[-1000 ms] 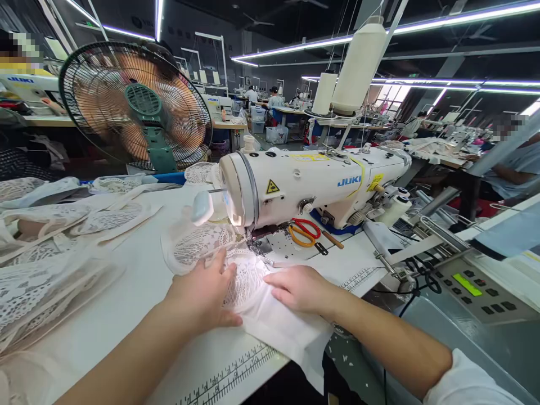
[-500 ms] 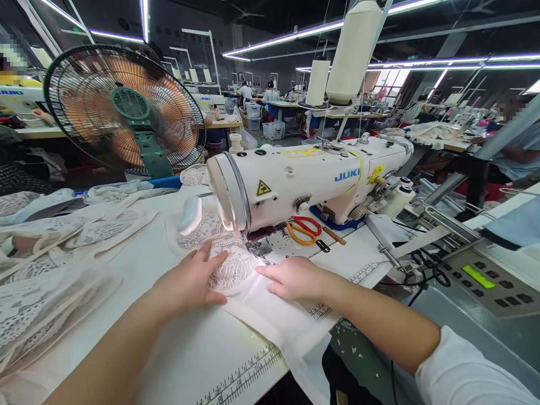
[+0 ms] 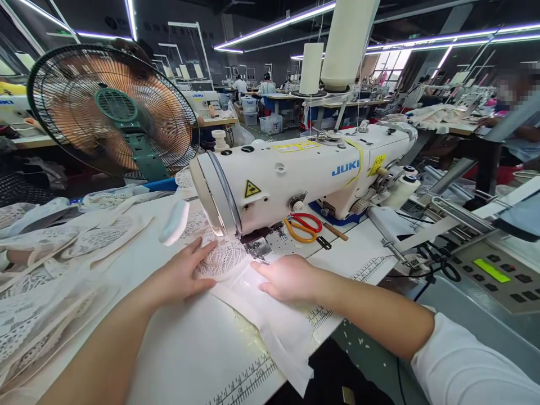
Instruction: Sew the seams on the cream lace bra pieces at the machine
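A white JUKI sewing machine stands on the white table. Under its needle lies a piece of white lace joined to a plain white fabric panel that hangs over the table's front edge. My left hand lies flat on the lace, fingers spread, left of the needle. My right hand presses flat on the plain fabric just in front of the presser foot. Neither hand grips anything.
A running fan stands at the back left. Piles of lace pieces cover the table's left side. Scissors with red and orange handles lie beside the machine. A control panel sits at the right. Other people work at distant tables.
The lace has fed further back under the needle, with both hands following it forward. The view has shifted closer and lower toward the machine.
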`<state>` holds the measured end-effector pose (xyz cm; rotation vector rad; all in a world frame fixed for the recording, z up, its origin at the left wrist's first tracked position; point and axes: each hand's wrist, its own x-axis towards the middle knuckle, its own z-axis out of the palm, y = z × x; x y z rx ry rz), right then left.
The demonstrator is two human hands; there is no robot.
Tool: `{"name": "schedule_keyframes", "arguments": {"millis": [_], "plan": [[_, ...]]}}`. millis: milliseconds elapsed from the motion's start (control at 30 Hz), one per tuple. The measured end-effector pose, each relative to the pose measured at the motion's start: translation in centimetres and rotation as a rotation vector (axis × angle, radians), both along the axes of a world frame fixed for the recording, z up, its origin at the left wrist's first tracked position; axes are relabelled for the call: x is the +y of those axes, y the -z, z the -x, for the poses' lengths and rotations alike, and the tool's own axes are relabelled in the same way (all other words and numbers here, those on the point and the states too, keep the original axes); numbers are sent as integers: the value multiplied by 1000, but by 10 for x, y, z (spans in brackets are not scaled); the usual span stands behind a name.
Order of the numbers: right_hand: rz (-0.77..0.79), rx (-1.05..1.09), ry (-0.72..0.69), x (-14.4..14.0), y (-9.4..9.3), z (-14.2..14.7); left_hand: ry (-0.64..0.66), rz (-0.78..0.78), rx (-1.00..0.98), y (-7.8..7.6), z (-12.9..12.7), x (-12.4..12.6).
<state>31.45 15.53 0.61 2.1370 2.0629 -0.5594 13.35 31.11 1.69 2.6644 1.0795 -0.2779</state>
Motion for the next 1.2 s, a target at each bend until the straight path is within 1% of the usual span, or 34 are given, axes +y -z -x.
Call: {"name": "schedule_keyframes", "arguments": {"millis": [200, 333, 400, 467, 533, 600, 633, 667, 733, 800, 900, 1033, 1200], "plan": [[16, 42, 15, -7, -5, -2, -23, -5, -53, 2, 2, 3], [-28, 108, -7, -18, -6, -7, -66, -25, -81, -3, 4, 3], [-99, 131, -41, -28, -5, -11, -83, -93, -101, -9, 1, -6], [-159, 129, -93, -40, -4, -17, -81, -183, -126, -14, -7, -25], [-185, 115, -165, -53, -3, -24, -12, -231, -140, -15, -18, -54], [-201, 108, -237, -66, -1, -30, 143, -197, -87, -12, -29, -84], [-214, 115, -263, -71, 1, -32, 227, -176, -29, -9, -34, -98], [-223, 128, -279, -77, 3, -34, 297, -171, 9, -6, -37, -109], [-236, 155, -294, -84, 7, -36, 388, -195, 60, 1, -40, -122], [-245, 170, -300, -88, 10, -36, 413, -228, 79, 5, -39, -124], [-240, 172, -306, -86, 12, -34, 405, -235, 117, 4, -36, -117], [-229, 145, -307, -79, 10, -31, 394, -237, 148, 0, -35, -109], [-258, 130, -326, -68, 10, -32, 402, -284, 144, 4, -32, -101]]}}
